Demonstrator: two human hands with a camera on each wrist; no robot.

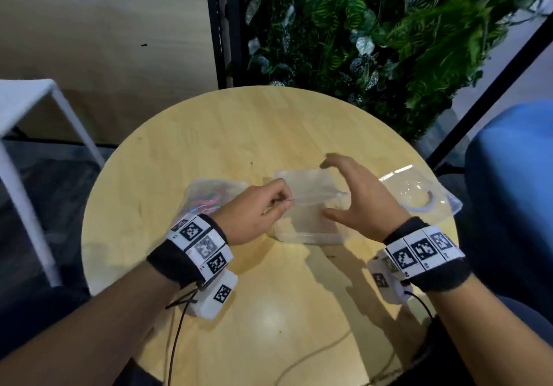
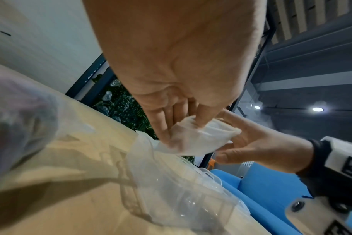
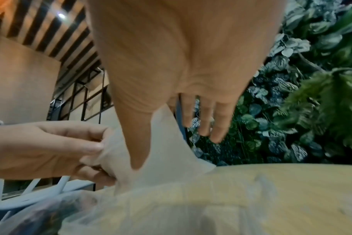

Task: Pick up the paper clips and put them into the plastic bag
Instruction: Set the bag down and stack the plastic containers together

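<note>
A small translucent plastic bag [image 1: 311,203] hangs over the middle of the round table. My left hand [image 1: 284,203] pinches its left top edge between thumb and fingers; the left wrist view shows the crumpled bag [image 2: 191,139] under those fingertips [image 2: 201,122]. My right hand [image 1: 329,189] is spread open at the bag's right side, thumb near me and fingers beyond. In the right wrist view its thumb [image 3: 135,151] lies against the bag [image 3: 167,152] and its fingers [image 3: 215,127] stick out straight. Coloured paper clips [image 1: 209,197] lie in a clear wrap left of my left wrist.
A clear plastic box [image 1: 302,233] stands under the bag, and its clear lid [image 1: 419,191] lies at the table's right edge. A blue chair [image 1: 508,176] is to the right and a white stand [image 1: 45,146] to the left. A plant wall [image 1: 374,26] rises behind the table [image 1: 269,310].
</note>
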